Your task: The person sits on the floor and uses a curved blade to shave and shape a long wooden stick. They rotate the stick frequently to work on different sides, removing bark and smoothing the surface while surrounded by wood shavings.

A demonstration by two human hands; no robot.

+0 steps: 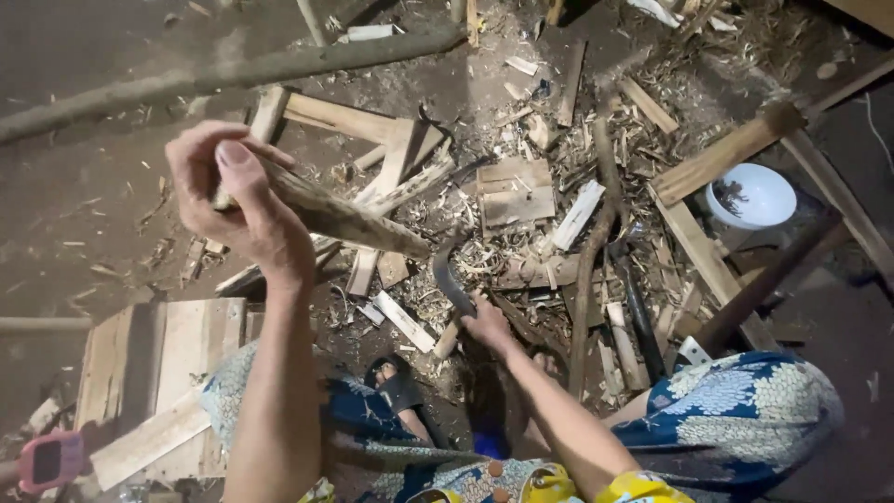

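Left hand (237,191), upper left of frame, fingers clenched around 1 wooden stick (345,216) slanting down toward centre. Right hand (486,321), centre, grasps a curved dark blade (449,275) just below the stick tip. Wood scraps (514,191) and a white bowl (756,196) on the floor.

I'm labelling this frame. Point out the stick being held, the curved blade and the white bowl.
stick (345,216), head view, mid-shaft.
curved blade (447,275), head view, middle of blade.
white bowl (764,197), head view, inner wall.

Looks like a rough woodworking spot on bare earth floor (74,224), littered with offcuts (514,191) (also shavings (484,261)) and a branch (223,74).
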